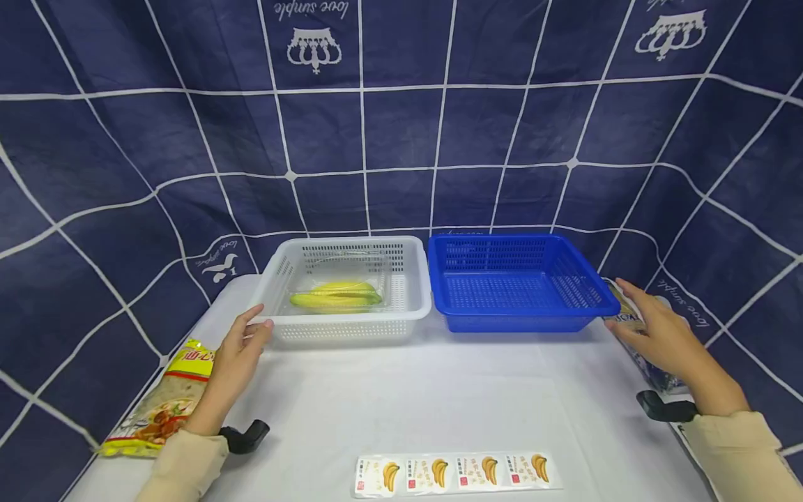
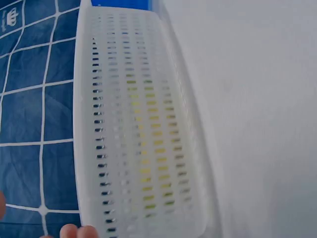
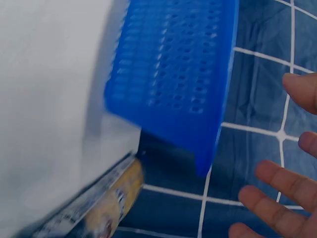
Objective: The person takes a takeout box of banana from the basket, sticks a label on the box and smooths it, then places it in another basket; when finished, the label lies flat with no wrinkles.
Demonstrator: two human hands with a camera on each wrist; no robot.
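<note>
My left hand is at the front left corner of the white basket, thumb and fingers apart. In the left wrist view, its fingertips are by the basket's rim; firm contact is hard to tell. Inside that basket lies a clear plastic box with yellow-green fruit, likely bananas. Beside the front right corner of the blue basket, my right hand has its fingers spread. The right wrist view shows a gap between those fingers and the basket, with nothing held.
A strip of banana-printed labels lies at the front of the white table. A yellow food bag lies at the left edge, and another printed pack is partly behind my right hand. Blue checked cloth encloses the table.
</note>
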